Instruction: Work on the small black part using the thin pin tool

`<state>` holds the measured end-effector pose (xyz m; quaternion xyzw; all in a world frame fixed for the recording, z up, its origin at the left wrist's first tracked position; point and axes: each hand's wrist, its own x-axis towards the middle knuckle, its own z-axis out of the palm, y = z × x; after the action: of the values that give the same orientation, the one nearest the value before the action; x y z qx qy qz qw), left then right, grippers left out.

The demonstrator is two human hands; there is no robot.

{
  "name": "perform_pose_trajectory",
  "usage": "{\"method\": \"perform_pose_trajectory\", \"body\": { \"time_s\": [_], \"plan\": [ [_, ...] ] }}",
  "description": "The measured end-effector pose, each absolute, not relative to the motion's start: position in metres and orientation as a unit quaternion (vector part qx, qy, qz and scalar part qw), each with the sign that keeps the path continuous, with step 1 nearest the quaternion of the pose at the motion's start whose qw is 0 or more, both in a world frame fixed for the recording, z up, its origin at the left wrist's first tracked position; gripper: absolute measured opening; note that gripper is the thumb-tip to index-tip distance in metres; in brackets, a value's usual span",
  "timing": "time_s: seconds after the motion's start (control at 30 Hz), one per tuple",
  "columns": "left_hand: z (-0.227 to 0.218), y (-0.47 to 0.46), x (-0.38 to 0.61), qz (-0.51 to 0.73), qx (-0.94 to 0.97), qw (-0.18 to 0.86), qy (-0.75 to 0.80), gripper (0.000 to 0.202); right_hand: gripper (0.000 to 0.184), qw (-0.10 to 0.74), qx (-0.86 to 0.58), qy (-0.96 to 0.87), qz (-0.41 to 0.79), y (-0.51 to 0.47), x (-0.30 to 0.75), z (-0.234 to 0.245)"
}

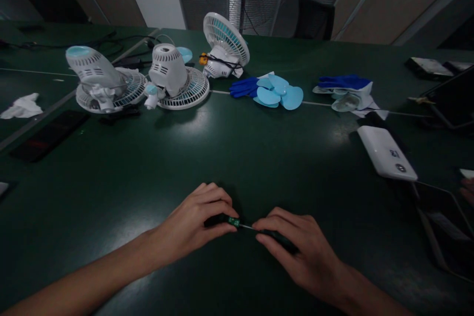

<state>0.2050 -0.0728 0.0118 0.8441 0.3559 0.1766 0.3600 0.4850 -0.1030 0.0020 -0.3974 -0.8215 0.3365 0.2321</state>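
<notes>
My left hand (207,212) is closed around a dark handle-like piece with a green, white-marked end (234,221). From that end a thin metal shaft (246,227) runs across to my right hand (292,242). The fingers there are closed on a dark screwdriver handle (279,240), partly covered by the palm. Whether the shaft is fixed in the left piece or only meets it, I cannot tell. Both hands are low over the dark green table (166,158), close together.
Fan bodies with white grilles (185,91) stand at the back left, another fan (225,44) behind them. Light blue fan blades (279,91) lie beside blue gloves (244,87). On the right are more gloves (346,91), a white power bank (387,153) and a dark tablet-like device (444,227).
</notes>
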Motion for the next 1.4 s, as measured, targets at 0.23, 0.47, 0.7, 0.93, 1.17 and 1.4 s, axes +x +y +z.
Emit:
{"method": "perform_pose_trajectory", "body": {
  "time_s": [0.23, 0.47, 0.7, 0.93, 1.17, 1.4],
  "plan": [
    [0.012, -0.073, 0.206, 0.186, 0.839, 0.368, 0.356, 0.018, 0.014, 0.232, -0.392, -0.819, 0.348, -0.101, 0.484, 0.001],
    [0.015, -0.072, 0.205, 0.181, 0.837, 0.368, 0.361, 0.017, 0.012, 0.230, -0.396, -0.825, 0.332, -0.103, 0.482, 0.001],
    [0.016, -0.073, 0.206, 0.181, 0.835, 0.370, 0.364, 0.017, 0.010, 0.213, -0.411, -0.833, 0.303, -0.103, 0.476, 0.003],
    [0.015, -0.073, 0.206, 0.188, 0.831, 0.384, 0.356, 0.018, 0.013, 0.203, -0.407, -0.851, 0.263, -0.104, 0.471, 0.006],
    [0.015, -0.074, 0.207, 0.189, 0.832, 0.391, 0.345, 0.017, 0.014, 0.209, -0.391, -0.861, 0.251, -0.107, 0.463, 0.005],
    [0.014, -0.074, 0.208, 0.191, 0.830, 0.402, 0.336, 0.016, 0.020, 0.224, -0.420, -0.830, 0.290, -0.108, 0.462, 0.006]
  ]
}}
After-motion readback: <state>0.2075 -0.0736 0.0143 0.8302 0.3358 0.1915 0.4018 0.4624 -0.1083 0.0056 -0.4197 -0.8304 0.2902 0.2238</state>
